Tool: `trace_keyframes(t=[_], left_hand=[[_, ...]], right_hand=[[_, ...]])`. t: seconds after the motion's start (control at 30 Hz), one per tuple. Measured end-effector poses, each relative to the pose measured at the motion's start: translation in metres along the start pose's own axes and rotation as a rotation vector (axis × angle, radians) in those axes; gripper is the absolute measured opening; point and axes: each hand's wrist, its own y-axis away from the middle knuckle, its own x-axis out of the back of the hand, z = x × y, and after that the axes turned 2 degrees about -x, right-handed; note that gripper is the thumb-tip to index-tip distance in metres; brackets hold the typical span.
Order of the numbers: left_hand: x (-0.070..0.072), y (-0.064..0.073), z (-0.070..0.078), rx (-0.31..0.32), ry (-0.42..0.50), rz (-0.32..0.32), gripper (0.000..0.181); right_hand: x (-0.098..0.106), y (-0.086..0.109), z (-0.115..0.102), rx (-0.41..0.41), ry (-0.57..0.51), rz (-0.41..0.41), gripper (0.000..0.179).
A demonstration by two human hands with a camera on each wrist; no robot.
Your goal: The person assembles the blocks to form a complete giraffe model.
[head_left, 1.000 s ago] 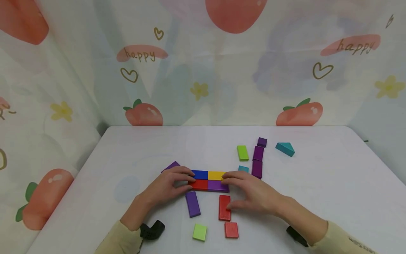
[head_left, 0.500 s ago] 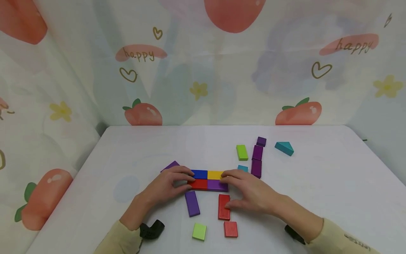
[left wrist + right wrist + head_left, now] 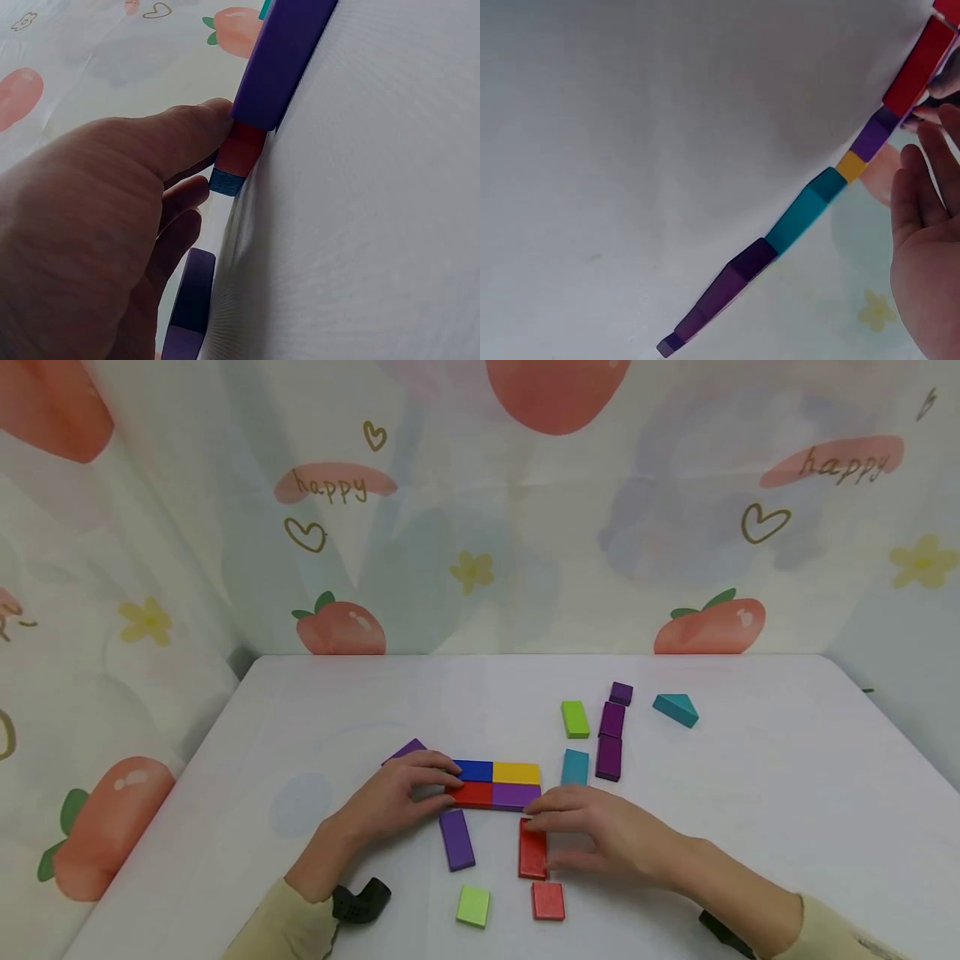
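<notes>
**One clumsy nudge from crooked blocks**

Closest to us, well in front of the four-block rectangle (blue, yellow, red and purple, butted together), lie a lime-green square block and a red square block. Between them and the rectangle: a violet oblong block and a red oblong block, smooth, crisp-edged, painted wood at a guess. Our right hand is over the red oblong, fingers loosely apart, no grip we can see. Our left hand is at the rectangle's left end, fingers bent; gripping or just steadying, we can't tell.

Main worry: a hard push on the red oblong could ram the rectangle and open its seams. Slick faces on the white tabletop would probably slide easily.

Right of the rectangle stands a teal oblong block, with a dark-purple block column beside it; farther back, a lime-green oblong block and a sharp-cornered teal triangular block.
</notes>
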Motion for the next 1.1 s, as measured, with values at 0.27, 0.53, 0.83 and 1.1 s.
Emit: trace_keyframes(t=[0.27, 0.53, 0.83, 1.1], left_hand=[[0.001, 0.000, 0.001, 0.015, -0.002, -0.004, 0.022], [0.001, 0.000, 0.003, 0.019, 0.002, -0.010, 0.022], [0.000, 0.000, 0.002, 0.026, 0.013, -0.010, 0.022], [0.000, 0.000, 0.001, 0.027, 0.012, -0.010, 0.022]], right_hand=[[-0.002, 0.009, -0.002, -0.013, -0.022, -0.055, 0.036], [-0.003, 0.012, -0.002, -0.004, 0.034, -0.076, 0.036], [0.000, 0.010, -0.001, -0.046, 0.050, -0.098, 0.037], [0.002, 0.009, -0.001, -0.072, 0.043, -0.109, 0.038]])
